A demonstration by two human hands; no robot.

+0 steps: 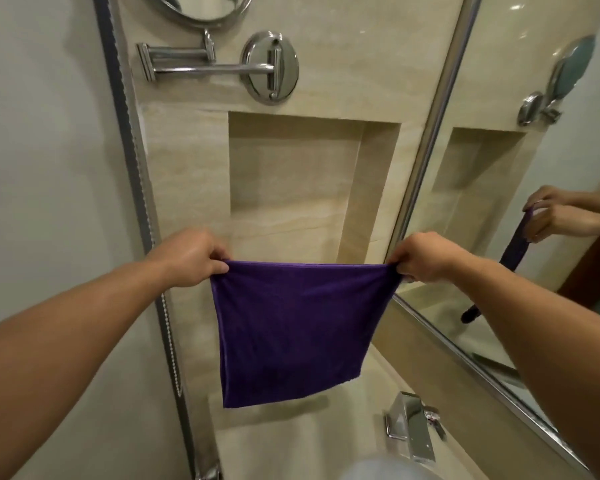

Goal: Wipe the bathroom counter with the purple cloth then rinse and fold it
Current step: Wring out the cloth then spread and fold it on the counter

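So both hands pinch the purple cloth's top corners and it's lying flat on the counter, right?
Not lying flat. The head view shows the purple cloth hanging free in the air above the counter. The left hand and right hand do pinch its top corners.

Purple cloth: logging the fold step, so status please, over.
Left hand pinches the top left corner, right hand the top right. Cloth hangs spread out between them. Faucet below, clear of it.
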